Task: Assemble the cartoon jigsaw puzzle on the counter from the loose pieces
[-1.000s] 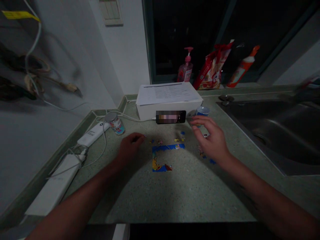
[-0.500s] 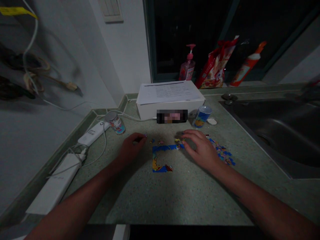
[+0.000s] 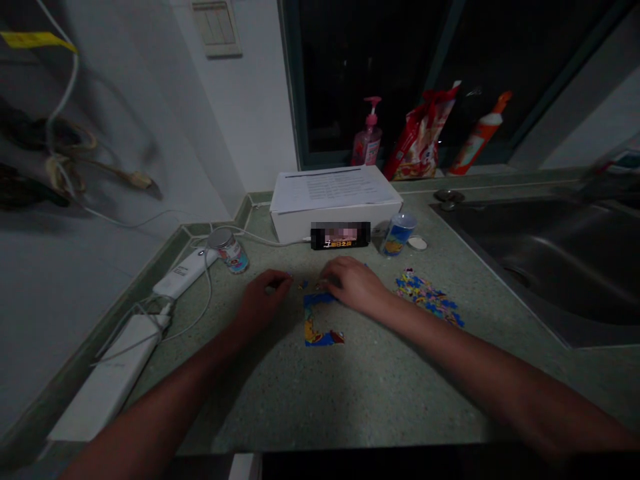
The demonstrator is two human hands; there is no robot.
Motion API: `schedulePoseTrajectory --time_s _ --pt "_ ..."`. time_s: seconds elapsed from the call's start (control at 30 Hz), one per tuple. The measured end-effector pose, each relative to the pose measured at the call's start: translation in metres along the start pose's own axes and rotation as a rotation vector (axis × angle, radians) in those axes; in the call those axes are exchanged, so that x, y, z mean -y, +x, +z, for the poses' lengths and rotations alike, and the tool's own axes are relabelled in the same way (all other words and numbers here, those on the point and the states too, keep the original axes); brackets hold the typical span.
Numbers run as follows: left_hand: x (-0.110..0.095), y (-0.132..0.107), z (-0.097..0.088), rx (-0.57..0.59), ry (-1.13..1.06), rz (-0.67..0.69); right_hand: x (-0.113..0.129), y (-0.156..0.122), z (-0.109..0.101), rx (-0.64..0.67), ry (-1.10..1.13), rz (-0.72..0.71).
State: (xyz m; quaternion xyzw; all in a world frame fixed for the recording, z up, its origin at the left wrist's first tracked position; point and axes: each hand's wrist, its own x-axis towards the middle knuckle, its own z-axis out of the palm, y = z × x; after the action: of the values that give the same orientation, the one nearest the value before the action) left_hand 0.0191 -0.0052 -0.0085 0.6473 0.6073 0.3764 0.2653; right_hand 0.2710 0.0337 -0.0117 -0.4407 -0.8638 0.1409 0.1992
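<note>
Puzzle (image 3: 309,327): mid-surface (image 3: 300,400), your right hand (image 3: 356,283) hiding part
Left fingers (image 3: 277,275): pinching a piece (image 3: 290,275)
Right fingers (image 3: 334,267): you cannot tell
Toward back edge: box (image 3: 291,225), phone (image 3: 341,237), can (image 3: 397,237)
Right edge: sink (image 3: 540,267)

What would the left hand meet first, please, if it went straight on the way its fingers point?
The left hand would probably meet the loose puzzle piece first, with the right hand beyond; depth is unclear, so it might pass above the piece.
</note>
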Motion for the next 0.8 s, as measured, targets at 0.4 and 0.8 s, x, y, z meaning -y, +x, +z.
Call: schedulePoseTrajectory --time_s 0.4,0.8 --pt "0.005 0.001 0.002 0.002 0.002 0.014 0.005 0.018 0.013 0.112 -0.078 -0.07" --pt "0.006 0.001 0.002 0.017 0.029 0.011 -0.005 0.017 0.012 0.115 -0.065 -0.119"
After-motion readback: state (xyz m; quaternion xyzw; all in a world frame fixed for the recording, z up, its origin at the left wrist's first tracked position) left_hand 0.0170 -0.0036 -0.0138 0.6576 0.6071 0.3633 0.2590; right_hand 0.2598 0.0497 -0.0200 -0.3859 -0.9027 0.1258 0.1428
